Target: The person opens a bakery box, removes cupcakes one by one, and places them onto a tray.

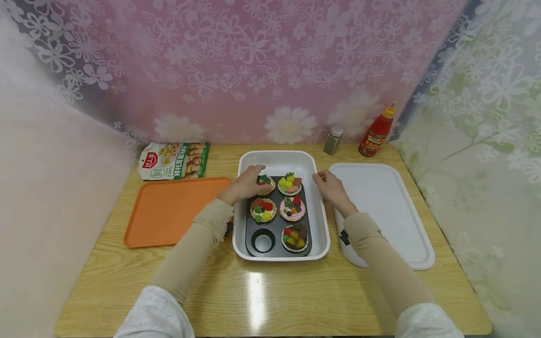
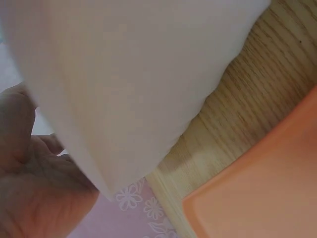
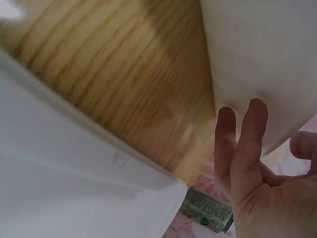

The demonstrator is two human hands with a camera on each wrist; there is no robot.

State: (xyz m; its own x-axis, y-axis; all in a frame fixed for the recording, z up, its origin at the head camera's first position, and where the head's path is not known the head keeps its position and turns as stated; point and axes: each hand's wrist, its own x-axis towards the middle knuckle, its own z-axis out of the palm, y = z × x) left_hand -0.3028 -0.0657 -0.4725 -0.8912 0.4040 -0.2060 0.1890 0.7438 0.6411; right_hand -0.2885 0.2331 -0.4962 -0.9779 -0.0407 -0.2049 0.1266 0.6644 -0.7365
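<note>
**Fingers at the back row of the muffin tin**

Fingers of the left hand (image 1: 248,183) curl over the tart (image 1: 265,184) in the tin's back-left cup, apparently pinching its rim. Muffin tin (image 1: 276,234) sits inside the white bin (image 1: 323,225), mid-table. Judgement: tart is light, with a stiff shell and fragile topping; take it by the rim. Right hand (image 1: 331,188) rests at the bin's right wall, fingers loosely spread, holding nothing.
</note>
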